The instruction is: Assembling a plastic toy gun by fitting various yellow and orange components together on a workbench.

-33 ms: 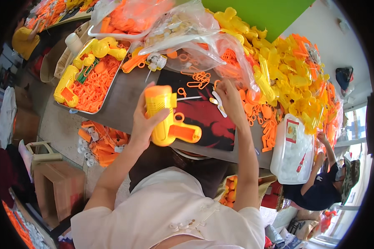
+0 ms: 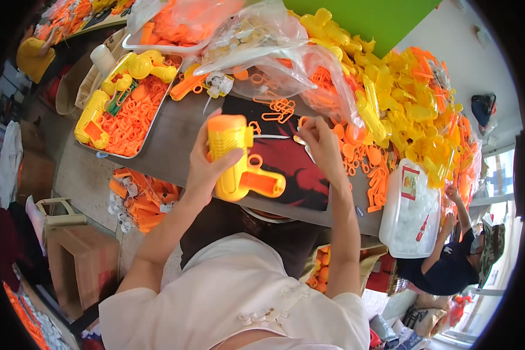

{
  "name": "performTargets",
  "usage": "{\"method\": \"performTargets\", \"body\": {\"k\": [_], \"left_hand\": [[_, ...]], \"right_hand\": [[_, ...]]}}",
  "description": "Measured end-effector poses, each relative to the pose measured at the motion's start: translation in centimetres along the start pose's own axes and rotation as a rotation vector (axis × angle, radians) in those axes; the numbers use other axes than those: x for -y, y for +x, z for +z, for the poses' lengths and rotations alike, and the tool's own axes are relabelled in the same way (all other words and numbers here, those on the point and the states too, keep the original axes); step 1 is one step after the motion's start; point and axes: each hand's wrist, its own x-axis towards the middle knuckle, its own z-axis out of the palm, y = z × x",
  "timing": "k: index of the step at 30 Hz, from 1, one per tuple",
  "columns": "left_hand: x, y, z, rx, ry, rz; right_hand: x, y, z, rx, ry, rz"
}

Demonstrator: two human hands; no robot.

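My left hand (image 2: 207, 160) is wrapped round a yellow toy gun (image 2: 230, 160) with an orange end cap, an orange ring trigger and an open orange hollow in its handle. From its side a thin white tube (image 2: 271, 136) reaches toward my right hand (image 2: 319, 146). The fingers of that hand are pinched together just beyond the tube's tip. A bit of orange shows at the fingertips, but what they hold is hidden. Below them, a small white piece (image 2: 309, 153) lies partly covered on the dark red-and-black mat (image 2: 286, 169). Orange hook-shaped parts (image 2: 280, 111) lie behind.
On the left stands a tray (image 2: 143, 135) of orange rings and yellow toy bodies. Yellow shells (image 2: 385, 87) are heaped on the right, behind a white plastic tub (image 2: 411, 210). Clear bags (image 2: 256, 52) of parts line the back. Another person (image 2: 449, 256) works at the right.
The toy gun in my left hand has shifted slightly right and up, the white tube with it. My right hand has moved a little down, nearer the tube's end.
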Motion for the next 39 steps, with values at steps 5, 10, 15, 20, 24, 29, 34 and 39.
{"method": "performTargets", "body": {"k": [5,10,15,20,24,29,34,39], "left_hand": [[0.2,2.1,3.1,0.229,0.273,0.154],[0.7,2.4,4.1,0.316,0.544,0.239],[1.1,2.3,4.3,0.309,0.651,0.093],[2.5,3.3,4.3,0.405,0.308,-0.193],[3.1,3.5,5.0,0.515,0.174,-0.276],[4.0,3.8,5.7,0.542,0.067,-0.233],[5.8,3.2,6.1,0.52,0.056,-0.078],[6.3,2.5,7.2,0.433,0.164,0.132]], "right_hand": [[3.9,-4.8,0.4,-0.106,0.152,0.179],[4.7,-6.5,-0.6,-0.115,0.143,0.198],[4.7,-8.1,-2.0,-0.024,-0.005,0.132],[3.7,-8.9,-1.9,-0.023,0.639,0.168],[3.1,-8.5,-0.9,-0.07,0.821,0.334],[3.5,-9.2,1.1,-0.187,0.908,0.336],[4.4,-9.8,2.7,-0.303,0.6,0.231],[3.3,-9.2,3.5,-0.367,0.818,0.123]]}}
